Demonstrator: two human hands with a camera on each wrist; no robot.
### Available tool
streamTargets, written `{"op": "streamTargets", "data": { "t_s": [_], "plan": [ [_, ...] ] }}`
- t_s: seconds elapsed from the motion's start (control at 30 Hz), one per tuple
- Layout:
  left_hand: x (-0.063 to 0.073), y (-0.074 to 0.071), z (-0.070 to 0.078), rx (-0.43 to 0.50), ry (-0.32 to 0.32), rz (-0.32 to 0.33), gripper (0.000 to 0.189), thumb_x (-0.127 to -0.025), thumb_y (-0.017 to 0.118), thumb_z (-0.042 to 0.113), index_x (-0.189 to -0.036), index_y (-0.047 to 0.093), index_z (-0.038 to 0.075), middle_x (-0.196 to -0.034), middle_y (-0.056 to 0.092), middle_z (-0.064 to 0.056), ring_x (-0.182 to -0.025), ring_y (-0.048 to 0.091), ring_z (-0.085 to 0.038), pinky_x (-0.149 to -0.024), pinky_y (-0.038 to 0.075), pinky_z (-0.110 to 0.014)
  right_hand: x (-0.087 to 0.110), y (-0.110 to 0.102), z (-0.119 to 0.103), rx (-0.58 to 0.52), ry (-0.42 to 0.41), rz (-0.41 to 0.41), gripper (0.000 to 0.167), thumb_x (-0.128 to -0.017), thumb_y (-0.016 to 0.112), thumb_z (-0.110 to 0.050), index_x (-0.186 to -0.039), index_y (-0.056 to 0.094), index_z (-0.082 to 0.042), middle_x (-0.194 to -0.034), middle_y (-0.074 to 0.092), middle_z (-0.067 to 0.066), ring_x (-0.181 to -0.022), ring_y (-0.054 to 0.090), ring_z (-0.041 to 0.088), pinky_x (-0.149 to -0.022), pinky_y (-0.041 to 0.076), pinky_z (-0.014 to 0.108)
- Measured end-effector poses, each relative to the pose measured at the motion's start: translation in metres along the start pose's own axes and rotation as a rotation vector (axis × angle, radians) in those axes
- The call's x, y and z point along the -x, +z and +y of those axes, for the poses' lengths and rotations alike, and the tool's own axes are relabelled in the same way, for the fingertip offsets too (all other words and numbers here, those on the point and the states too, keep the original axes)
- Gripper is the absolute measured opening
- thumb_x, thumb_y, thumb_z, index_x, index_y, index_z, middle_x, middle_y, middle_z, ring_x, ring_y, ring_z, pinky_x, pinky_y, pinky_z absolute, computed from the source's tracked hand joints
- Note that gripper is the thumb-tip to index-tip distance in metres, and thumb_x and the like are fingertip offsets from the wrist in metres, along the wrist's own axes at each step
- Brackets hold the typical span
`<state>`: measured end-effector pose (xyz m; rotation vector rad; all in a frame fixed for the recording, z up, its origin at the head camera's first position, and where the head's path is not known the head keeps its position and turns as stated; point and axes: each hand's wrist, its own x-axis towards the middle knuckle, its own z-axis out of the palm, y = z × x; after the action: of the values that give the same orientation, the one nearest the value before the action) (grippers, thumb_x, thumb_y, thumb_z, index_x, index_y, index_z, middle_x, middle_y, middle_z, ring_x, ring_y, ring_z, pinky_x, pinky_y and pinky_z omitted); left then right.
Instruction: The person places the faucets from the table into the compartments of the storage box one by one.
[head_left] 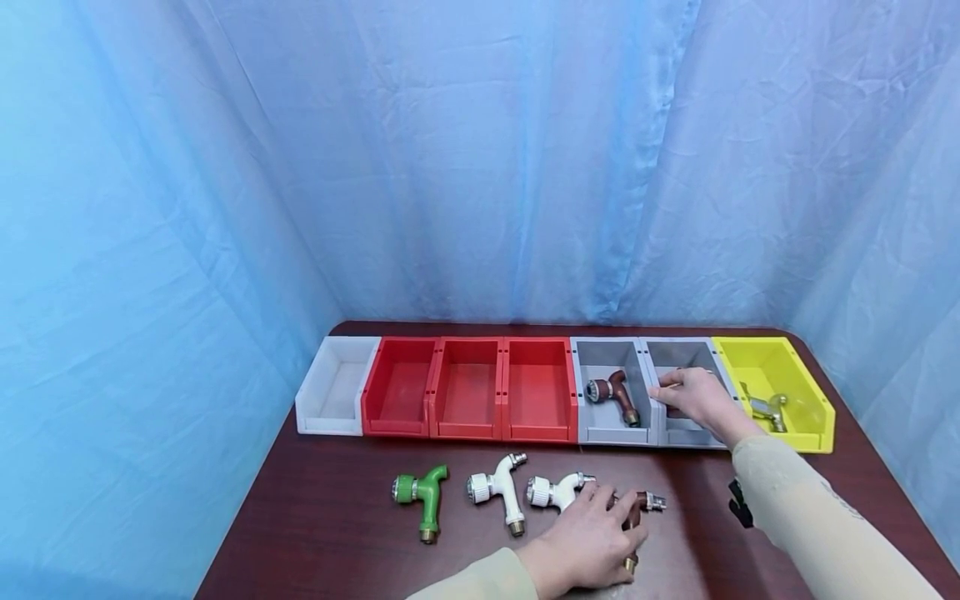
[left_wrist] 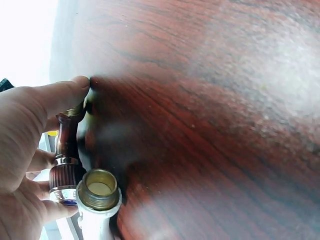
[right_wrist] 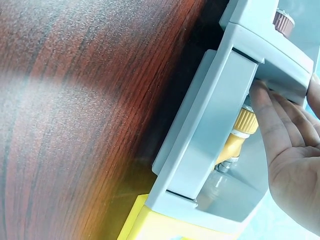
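Observation:
My left hand (head_left: 588, 537) holds a brown tap (head_left: 635, 521) at the table's near side. In the left wrist view, its thumb lies at the threaded end of the brown tap (left_wrist: 66, 137) and its fingers are about the ribbed handle. A white tap (head_left: 555, 492) lies just left of these fingers. My right hand (head_left: 701, 398) reaches into the right grey bin (head_left: 693, 433), fingers extended against the inner side wall. Beside them in the right wrist view, a yellow tap (right_wrist: 232, 145) lies inside, apart from the fingers; the bin's wall partly hides it.
A green tap (head_left: 427, 500) and another white tap (head_left: 501, 492) lie on the dark table (head_left: 337, 517). Along the back stand a white bin (head_left: 330, 425), three red bins (head_left: 465, 429), a grey bin with a brown tap (head_left: 618, 396), and a yellow bin (head_left: 806, 417) with a metallic tap (head_left: 771, 408).

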<state>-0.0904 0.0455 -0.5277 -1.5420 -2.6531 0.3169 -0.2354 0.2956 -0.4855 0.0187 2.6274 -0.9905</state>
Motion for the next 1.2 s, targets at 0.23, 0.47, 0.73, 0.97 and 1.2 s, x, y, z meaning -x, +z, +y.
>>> {"op": "streamTargets", "data": {
  "t_s": [0.23,0.47,0.73,0.97,1.2],
  "plan": [
    [0.011,0.001,-0.003,-0.066,0.028,0.096,0.055,-0.091,0.060,0.068,-0.137,0.061,0.038,-0.150,0.049,-0.005,-0.129,0.050,-0.025,-0.111,0.043,-0.043,-0.001,0.000,0.001,0.030,0.001,0.000,0.066,-0.101,0.064,-0.041,-0.141,0.052,0.011,-0.135,0.057,0.034,-0.120,0.059,0.046,-0.093,0.054,0.056],
    [0.016,0.000,-0.012,-0.066,0.047,0.164,0.061,-0.092,0.060,0.067,-0.143,0.058,0.034,-0.154,0.044,-0.007,-0.131,0.047,-0.027,-0.112,0.041,-0.045,-0.001,0.000,0.001,0.024,0.012,-0.001,0.066,-0.101,0.064,-0.041,-0.140,0.052,0.011,-0.137,0.056,0.035,-0.120,0.059,0.046,-0.093,0.054,0.056],
    [0.024,-0.001,-0.025,-0.014,0.040,0.203,0.060,-0.094,0.063,0.061,-0.144,0.058,0.029,-0.157,0.043,-0.012,-0.137,0.044,-0.032,-0.117,0.038,-0.050,-0.001,0.000,0.001,0.039,0.016,0.002,0.066,-0.101,0.064,-0.042,-0.139,0.053,0.011,-0.136,0.056,0.035,-0.119,0.059,0.046,-0.093,0.054,0.057],
    [0.035,0.001,-0.038,-0.019,0.008,0.253,0.061,-0.093,0.065,0.060,-0.143,0.059,0.026,-0.156,0.045,-0.013,-0.140,0.044,-0.034,-0.118,0.037,-0.052,-0.002,-0.001,0.002,0.055,0.025,-0.002,0.068,-0.100,0.065,-0.044,-0.139,0.055,0.010,-0.138,0.054,0.035,-0.120,0.057,0.046,-0.094,0.053,0.058],
    [0.044,0.002,-0.053,0.010,-0.038,0.291,0.062,-0.092,0.069,0.057,-0.144,0.059,0.025,-0.157,0.044,-0.015,-0.141,0.043,-0.036,-0.119,0.035,-0.054,-0.002,-0.001,0.002,0.033,0.028,-0.006,0.066,-0.100,0.065,-0.043,-0.138,0.055,0.010,-0.136,0.056,0.034,-0.114,0.061,0.042,-0.092,0.055,0.055]
  ]
}}
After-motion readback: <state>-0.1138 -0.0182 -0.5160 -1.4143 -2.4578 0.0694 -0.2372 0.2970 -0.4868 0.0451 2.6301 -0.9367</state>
